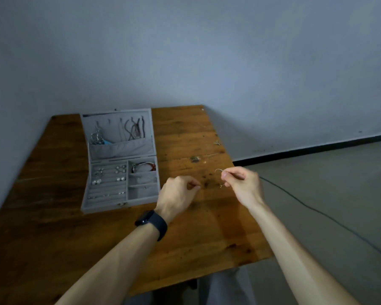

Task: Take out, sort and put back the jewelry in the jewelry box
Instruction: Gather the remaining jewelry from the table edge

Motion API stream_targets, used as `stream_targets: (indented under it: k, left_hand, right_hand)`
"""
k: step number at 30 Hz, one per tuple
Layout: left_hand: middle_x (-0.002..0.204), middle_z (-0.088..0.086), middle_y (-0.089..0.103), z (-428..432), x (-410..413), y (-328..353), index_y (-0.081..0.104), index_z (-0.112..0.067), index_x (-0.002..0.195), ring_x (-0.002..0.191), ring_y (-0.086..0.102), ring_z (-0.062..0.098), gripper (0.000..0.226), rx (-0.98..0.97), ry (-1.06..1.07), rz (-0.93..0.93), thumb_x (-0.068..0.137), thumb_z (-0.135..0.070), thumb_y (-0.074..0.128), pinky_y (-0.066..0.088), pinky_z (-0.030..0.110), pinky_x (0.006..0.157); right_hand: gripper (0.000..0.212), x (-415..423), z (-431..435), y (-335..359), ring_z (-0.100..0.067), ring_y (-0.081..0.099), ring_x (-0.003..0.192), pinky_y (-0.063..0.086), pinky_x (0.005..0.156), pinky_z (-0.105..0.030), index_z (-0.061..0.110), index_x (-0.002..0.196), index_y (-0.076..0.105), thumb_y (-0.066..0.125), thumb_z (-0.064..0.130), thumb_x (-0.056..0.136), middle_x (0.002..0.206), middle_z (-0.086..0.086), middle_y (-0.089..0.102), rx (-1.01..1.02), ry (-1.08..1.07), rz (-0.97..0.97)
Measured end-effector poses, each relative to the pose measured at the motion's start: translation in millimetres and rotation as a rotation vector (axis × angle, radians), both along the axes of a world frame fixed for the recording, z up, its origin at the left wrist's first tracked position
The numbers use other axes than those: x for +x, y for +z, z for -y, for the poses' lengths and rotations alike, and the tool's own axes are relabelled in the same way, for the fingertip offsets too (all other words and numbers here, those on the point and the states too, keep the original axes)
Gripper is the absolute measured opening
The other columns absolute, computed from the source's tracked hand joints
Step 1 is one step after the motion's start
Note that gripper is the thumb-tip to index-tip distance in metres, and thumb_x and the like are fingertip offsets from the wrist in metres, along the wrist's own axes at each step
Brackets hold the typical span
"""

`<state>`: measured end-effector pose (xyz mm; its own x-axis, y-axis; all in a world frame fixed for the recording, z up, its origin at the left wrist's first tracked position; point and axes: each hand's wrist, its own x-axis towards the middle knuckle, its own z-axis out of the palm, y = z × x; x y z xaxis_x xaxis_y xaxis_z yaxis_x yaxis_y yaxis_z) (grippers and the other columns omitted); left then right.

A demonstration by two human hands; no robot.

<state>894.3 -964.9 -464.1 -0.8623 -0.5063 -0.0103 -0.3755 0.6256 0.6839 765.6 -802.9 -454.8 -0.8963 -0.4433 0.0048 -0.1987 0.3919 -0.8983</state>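
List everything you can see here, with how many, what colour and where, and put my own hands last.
Jewelry box: one, grey, open, on the table's left side.
Necklaces: several, brownish and silver, hanging inside the lid.
Earrings: several small pairs, silver or pearl, in the left slots.
Bracelet: one, reddish-brown, top right compartment.
Table: one, brown wood.
Cable: one, black, on the floor at right.
Thin chain: one, silver, above the table.
Watch: one, black, left wrist.
Left hand: fingers pinched together; contents unclear.
Right hand: pinching the thin chain.
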Motion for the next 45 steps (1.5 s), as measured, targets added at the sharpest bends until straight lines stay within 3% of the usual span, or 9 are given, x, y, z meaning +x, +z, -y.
stream_targets:
  k: [5,8,11,14,18,25,33,38,45]
  left_hand:
    - [0.106,-0.015,0.072,18.4,-38.1,-1.9,0.073,-0.035,0.107,0.095,0.065,0.000,0.015,-0.013,-0.023,0.038,0.096,-0.037,0.065,0.059,0.027,0.084]
    - [0.106,-0.015,0.071,29.9,-52.2,-8.1,0.072,-0.036,0.109,0.094,0.064,-0.001,0.016,-0.020,-0.036,0.060,0.096,-0.038,0.064,0.059,0.025,0.083]
    - [0.103,-0.015,0.072,40.8,-60.7,-14.6,0.073,-0.036,0.108,0.093,0.065,-0.001,0.015,-0.018,-0.026,0.074,0.095,-0.038,0.065,0.059,0.026,0.082]
    - [0.102,-0.016,0.072,50.0,-64.8,-19.7,0.074,-0.035,0.108,0.093,0.065,0.000,0.016,-0.003,-0.027,0.071,0.095,-0.039,0.065,0.059,0.027,0.081]
    - [0.104,-0.018,0.070,58.0,-69.4,-22.6,0.072,-0.037,0.110,0.094,0.063,-0.002,0.017,0.013,-0.043,0.097,0.095,-0.040,0.064,0.058,0.025,0.083]
    - [0.104,-0.017,0.069,52.5,-73.7,-19.0,0.073,-0.036,0.108,0.095,0.063,-0.001,0.015,0.000,-0.031,0.102,0.095,-0.040,0.065,0.058,0.027,0.084]
    - [0.103,-0.017,0.069,33.2,-90.0,-15.4,0.072,-0.037,0.106,0.093,0.063,0.002,0.014,0.028,-0.092,0.148,0.095,-0.042,0.065,0.059,0.027,0.079]
    - [0.112,-0.014,0.069,9.3,-118.0,-17.4,0.073,-0.034,0.105,0.099,0.062,0.005,0.014,-0.035,-0.139,0.126,0.094,-0.039,0.066,0.056,0.027,0.086]
    - [0.117,-0.009,0.062,-9.9,-139.0,-25.5,0.073,-0.037,0.102,0.114,0.050,0.014,0.011,-0.179,-0.249,0.081,0.095,-0.036,0.065,0.044,0.029,0.089]
  right_hand:
    - [0.007,-58.5,40.5,0.7,-0.002,0.070,0.071,0.053,0.074,-0.024,0.030,0.086,0.074,0.070,0.028,0.091,0.081,0.016,0.074,0.017,-0.066,-0.058]
    - [0.005,-90.8,60.1,-6.2,-0.007,0.070,0.082,0.055,0.084,-0.027,0.029,0.088,0.075,0.071,0.030,0.091,0.084,0.015,0.074,0.055,-0.087,-0.091]
    - [0.006,-108.7,71.7,-9.0,-0.008,0.068,0.091,0.048,0.081,-0.021,0.027,0.092,0.076,0.070,0.030,0.092,0.090,0.013,0.074,0.098,-0.116,-0.154]
    - [0.008,-109.7,74.6,-18.0,-0.010,0.066,0.086,0.042,0.073,-0.019,0.022,0.095,0.076,0.070,0.027,0.093,0.090,0.008,0.074,0.163,-0.144,-0.359]
    - [0.004,-96.8,74.7,-55.3,-0.022,0.067,0.078,0.053,0.068,-0.031,0.020,0.092,0.075,0.074,0.020,0.088,0.088,0.000,0.074,0.327,0.029,-0.614]
    - [0.010,-88.8,75.7,-62.7,-0.025,0.063,0.091,0.050,0.071,-0.031,0.021,0.094,0.079,0.075,0.027,0.087,0.100,0.000,0.071,0.400,0.005,-0.561]
    - [0.032,-64.6,22.5,-53.5,-0.017,0.054,0.119,0.039,0.088,-0.022,0.025,0.126,0.064,0.064,0.034,0.095,0.127,0.003,0.058,0.361,-0.012,-0.377]
    - [0.047,-39.2,-20.1,-68.8,-0.014,0.054,0.118,0.047,0.091,-0.028,0.032,0.139,0.046,0.044,0.057,0.099,0.133,0.004,0.052,0.470,-0.033,-0.172]
    - [0.052,-24.0,-25.9,-71.2,-0.014,0.059,0.108,0.050,0.085,-0.030,0.025,0.139,0.046,0.031,0.058,0.102,0.127,0.002,0.058,0.502,-0.044,-0.152]
